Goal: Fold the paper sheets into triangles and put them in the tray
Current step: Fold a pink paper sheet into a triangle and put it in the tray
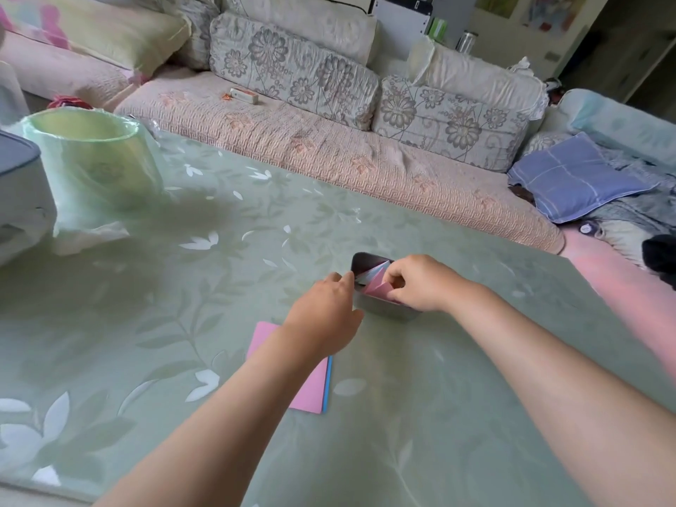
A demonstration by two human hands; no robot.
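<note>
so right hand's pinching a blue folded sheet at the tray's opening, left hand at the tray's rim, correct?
One thing is off: the folded sheet is pink, not blue. The head view shows the right hand pinching it at the opening of the tray, with the left hand at the tray's rim, as you said.

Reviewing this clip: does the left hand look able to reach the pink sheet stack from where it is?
Probably yes. The left hand rests open against the tray, holding nothing, and the pink sheet stack lies on the table just beneath its forearm, nothing on top.
</note>
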